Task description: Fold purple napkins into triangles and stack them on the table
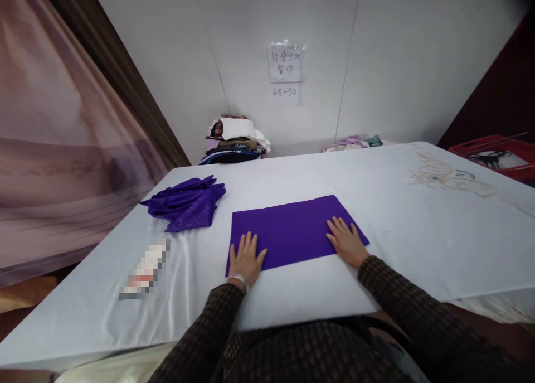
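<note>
A purple cloth napkin [288,229] lies flat as a rectangle on the white tablecloth in front of me, its long side running left to right. My left hand [247,259] rests on its near left corner, palm down with the fingers spread. Over at the near right part, my right hand [346,242] lies on the cloth in the same way, fingers apart. Neither hand grips the fabric. To the left sits a loose, crumpled heap of purple cloths [188,202], apart from both hands.
A pixelated flat object [146,271] lies at the left. Behind the table's far edge are stacked folded clothes [236,140] and more fabric [346,143]. A red basket [493,154] stands at the right, pink curtains [62,132] hang at the left, and handwritten paper signs [285,65] are on the wall.
</note>
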Available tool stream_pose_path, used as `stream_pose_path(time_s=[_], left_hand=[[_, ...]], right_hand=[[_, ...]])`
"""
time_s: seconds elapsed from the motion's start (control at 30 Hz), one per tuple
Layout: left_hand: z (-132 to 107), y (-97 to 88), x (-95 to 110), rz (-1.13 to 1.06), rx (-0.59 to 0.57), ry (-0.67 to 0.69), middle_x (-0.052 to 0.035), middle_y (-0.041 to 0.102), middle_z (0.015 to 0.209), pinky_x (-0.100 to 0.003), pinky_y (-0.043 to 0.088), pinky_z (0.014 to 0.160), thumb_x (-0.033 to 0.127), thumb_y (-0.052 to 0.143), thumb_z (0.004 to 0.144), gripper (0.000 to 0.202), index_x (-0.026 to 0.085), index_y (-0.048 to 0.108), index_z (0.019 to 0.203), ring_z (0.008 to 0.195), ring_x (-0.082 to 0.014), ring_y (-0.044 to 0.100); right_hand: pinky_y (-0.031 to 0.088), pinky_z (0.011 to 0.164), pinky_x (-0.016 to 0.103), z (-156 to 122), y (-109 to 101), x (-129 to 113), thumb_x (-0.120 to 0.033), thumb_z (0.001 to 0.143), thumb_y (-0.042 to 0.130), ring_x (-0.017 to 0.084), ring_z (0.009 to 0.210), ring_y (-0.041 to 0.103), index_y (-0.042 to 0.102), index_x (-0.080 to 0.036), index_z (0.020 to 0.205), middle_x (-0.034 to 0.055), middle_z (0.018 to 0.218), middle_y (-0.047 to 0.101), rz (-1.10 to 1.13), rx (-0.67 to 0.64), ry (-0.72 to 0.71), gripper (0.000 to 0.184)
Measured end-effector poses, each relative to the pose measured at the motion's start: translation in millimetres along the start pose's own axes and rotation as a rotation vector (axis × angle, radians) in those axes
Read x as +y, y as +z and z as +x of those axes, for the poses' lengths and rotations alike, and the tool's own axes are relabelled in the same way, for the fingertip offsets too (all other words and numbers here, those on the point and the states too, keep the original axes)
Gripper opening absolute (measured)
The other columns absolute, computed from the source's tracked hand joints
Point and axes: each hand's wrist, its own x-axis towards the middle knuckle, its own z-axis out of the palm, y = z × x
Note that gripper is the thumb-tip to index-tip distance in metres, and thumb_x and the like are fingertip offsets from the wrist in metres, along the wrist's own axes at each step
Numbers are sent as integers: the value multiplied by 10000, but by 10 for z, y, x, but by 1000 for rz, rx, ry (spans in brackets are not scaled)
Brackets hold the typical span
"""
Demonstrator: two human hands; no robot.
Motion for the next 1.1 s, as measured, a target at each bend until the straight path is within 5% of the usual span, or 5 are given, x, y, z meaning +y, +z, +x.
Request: stream_pose_path(time_s=[0.17,0.33,0.5,0.7,1.1], left_hand=[[-188,-69,-675,70,-6,-216,-117,186,1534,-572,169,1092,396,270,926,589,120,269,1447,1412,-280,153],[-261,-85,-802,14,134,-195,-145,354,1469,-518,270,1069,390,343,909,553,123,371,1392,1342,-283,331],[-225,-165,-648,-158,279,-77,-148,575,1232,-404,439,942,399,473,864,506,139,467,1299,1106,-269,557],[-138,-294,-481,-340,117,-275,-155,566,1174,-342,491,830,260,590,787,610,106,396,1345,971,-229,623],[-57,-374,-650,-535,-14,-396,-65,682,869,-303,455,775,266,612,763,650,112,388,1354,848,-215,641]], right_hand=[[249,1044,549,-194,-15,531,-349,961,223,284,1359,284,356,-140,1412,135,1479,334,-93,30,136,514],[219,1045,584,-223,-93,458,-387,956,263,304,1362,273,391,-143,1392,162,1466,348,-94,110,173,515],[195,1084,523,-218,-183,-185,-394,945,306,262,1377,251,359,-197,1419,117,1459,378,118,60,-124,516],[153,1102,507,-193,-167,-1143,-353,903,406,253,1350,306,312,-184,1441,118,1444,402,318,-160,-477,572],[234,1060,515,-24,-139,-2157,-342,869,482,315,1296,360,291,-80,1434,190,1409,425,318,-119,-546,651]])
